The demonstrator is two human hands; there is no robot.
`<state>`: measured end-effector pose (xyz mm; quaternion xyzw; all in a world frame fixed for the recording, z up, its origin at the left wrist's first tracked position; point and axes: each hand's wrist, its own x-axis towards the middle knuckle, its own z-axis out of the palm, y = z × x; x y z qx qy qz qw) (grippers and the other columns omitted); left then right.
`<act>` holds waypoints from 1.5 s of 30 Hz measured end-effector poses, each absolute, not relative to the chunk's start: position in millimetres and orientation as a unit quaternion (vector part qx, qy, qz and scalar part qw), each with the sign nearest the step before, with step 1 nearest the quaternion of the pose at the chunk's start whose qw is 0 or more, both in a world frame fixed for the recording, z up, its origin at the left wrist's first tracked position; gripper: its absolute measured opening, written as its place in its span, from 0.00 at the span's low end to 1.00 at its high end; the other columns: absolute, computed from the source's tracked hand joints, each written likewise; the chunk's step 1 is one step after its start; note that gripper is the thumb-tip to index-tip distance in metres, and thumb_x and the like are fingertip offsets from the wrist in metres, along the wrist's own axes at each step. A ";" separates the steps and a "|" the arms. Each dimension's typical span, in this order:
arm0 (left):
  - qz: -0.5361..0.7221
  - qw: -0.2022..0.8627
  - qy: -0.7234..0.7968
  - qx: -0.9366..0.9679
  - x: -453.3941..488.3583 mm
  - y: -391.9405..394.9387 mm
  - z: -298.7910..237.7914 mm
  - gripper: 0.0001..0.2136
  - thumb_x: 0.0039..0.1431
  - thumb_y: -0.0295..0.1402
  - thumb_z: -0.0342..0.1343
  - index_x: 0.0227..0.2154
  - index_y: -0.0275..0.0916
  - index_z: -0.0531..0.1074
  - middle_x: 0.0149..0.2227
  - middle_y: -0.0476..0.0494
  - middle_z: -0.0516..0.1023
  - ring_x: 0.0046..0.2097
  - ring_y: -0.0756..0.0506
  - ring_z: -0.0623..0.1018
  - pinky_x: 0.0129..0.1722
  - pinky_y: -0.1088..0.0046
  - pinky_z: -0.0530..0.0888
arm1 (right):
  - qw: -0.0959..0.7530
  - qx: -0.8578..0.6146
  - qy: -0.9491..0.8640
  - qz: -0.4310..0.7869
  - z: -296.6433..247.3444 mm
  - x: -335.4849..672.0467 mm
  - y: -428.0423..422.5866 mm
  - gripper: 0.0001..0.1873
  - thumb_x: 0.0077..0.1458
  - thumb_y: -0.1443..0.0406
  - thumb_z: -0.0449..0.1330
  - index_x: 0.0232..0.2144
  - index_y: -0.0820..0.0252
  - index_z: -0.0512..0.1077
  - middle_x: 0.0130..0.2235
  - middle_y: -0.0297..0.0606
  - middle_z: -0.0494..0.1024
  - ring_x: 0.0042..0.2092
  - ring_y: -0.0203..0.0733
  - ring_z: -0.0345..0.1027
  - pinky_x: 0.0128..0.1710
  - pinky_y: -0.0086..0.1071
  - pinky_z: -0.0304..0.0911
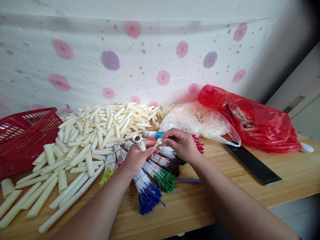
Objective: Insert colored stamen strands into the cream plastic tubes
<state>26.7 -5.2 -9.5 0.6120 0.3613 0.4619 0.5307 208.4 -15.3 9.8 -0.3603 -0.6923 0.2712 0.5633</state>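
Note:
My left hand (135, 159) is closed around a cream pen barrel (140, 144), held tilted with its open end up. Several coloured tips show inside that end, and coloured marks run along its side. Between the thumb and fingers of my right hand (182, 144) is a small cream plastic piece (158, 142), close beside the barrel and near the left fingertips. Under both hands lie banded bundles of thin white pen refills, among them a blue bundle (149, 196), a green bundle (163, 177) and a yellow-green bundle (107, 171). Other bundles are partly hidden by my hands.
Loose cream tubes (100, 123) are heaped at the left and back, near a red basket (25, 143). A clear plastic bag (185, 121) holds small cream parts. Farther right are a red bag (270, 126) with printed barrels, a black flat device (252, 163) and a purple strip (190, 180).

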 end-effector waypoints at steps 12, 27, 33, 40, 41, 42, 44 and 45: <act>0.462 0.492 0.360 0.645 23.1 -3.5 -13.0 0.06 0.54 0.33 0.58 0.28 0.35 0.74 0.23 0.50 0.73 0.24 0.52 0.69 0.25 0.76 0.66 | 0.505 -0.327 -0.782 0.163 13.7 212.9 -16.6 0.04 0.56 0.69 0.59 0.30 0.59 0.73 0.31 0.36 0.76 0.34 0.36 0.70 0.35 0.30 0.65; 0.459 0.374 0.369 0.716 20.8 -2.0 -16.3 0.09 0.57 0.35 0.54 0.25 0.37 0.73 0.23 0.50 0.72 0.27 0.50 0.70 0.28 0.75 0.67 | 0.452 -0.414 -0.789 0.054 0.5 200.6 -11.8 0.13 0.61 0.63 0.51 0.25 0.58 0.64 0.26 0.35 0.68 0.29 0.37 0.61 0.30 0.30 0.57; 0.449 0.361 0.377 0.725 22.0 -2.6 -16.2 0.09 0.57 0.34 0.54 0.24 0.36 0.72 0.23 0.50 0.72 0.27 0.50 0.70 0.29 0.75 0.67 | 0.452 -0.425 -0.779 0.086 -1.5 200.3 -12.5 0.17 0.64 0.59 0.46 0.25 0.59 0.64 0.24 0.34 0.66 0.27 0.36 0.60 0.28 0.30 0.55; 0.442 0.367 0.392 0.719 21.6 -0.4 -15.8 0.08 0.55 0.33 0.54 0.24 0.36 0.72 0.22 0.50 0.72 0.26 0.50 0.70 0.28 0.75 0.66 | 0.469 -0.380 -0.773 0.197 -5.4 207.3 -8.9 0.07 0.59 0.61 0.55 0.33 0.59 0.68 0.30 0.35 0.72 0.31 0.36 0.65 0.32 0.29 0.60; 0.439 0.368 0.394 0.719 22.1 -1.1 -15.2 0.08 0.55 0.33 0.54 0.24 0.36 0.72 0.22 0.50 0.72 0.26 0.50 0.70 0.28 0.75 0.66 | 0.474 -0.387 -0.768 0.189 -6.9 207.3 -8.0 0.08 0.58 0.61 0.56 0.30 0.59 0.67 0.28 0.34 0.72 0.31 0.36 0.65 0.31 0.29 0.59; 0.437 0.367 0.395 0.720 22.7 -2.0 -14.5 0.07 0.55 0.32 0.54 0.24 0.36 0.72 0.22 0.50 0.72 0.26 0.50 0.70 0.28 0.74 0.66 | 0.472 -0.395 -0.767 0.180 -8.3 207.2 -7.2 0.10 0.58 0.60 0.56 0.27 0.59 0.67 0.27 0.34 0.70 0.29 0.36 0.64 0.30 0.28 0.58; 0.434 0.365 0.394 0.723 24.4 -4.0 -13.3 0.08 0.54 0.32 0.54 0.23 0.36 0.71 0.21 0.50 0.71 0.26 0.50 0.70 0.29 0.74 0.66 | 0.449 -0.411 -0.776 0.164 -10.4 208.0 -6.4 0.16 0.59 0.58 0.54 0.22 0.59 0.64 0.23 0.32 0.66 0.26 0.34 0.59 0.27 0.28 0.54; 0.432 0.363 0.394 0.725 25.3 -4.8 -13.0 0.08 0.54 0.31 0.54 0.22 0.36 0.71 0.21 0.50 0.71 0.26 0.50 0.70 0.29 0.74 0.66 | 0.433 -0.419 -0.782 0.160 -10.8 208.9 -6.3 0.19 0.60 0.57 0.52 0.21 0.59 0.62 0.21 0.31 0.63 0.25 0.34 0.57 0.26 0.28 0.52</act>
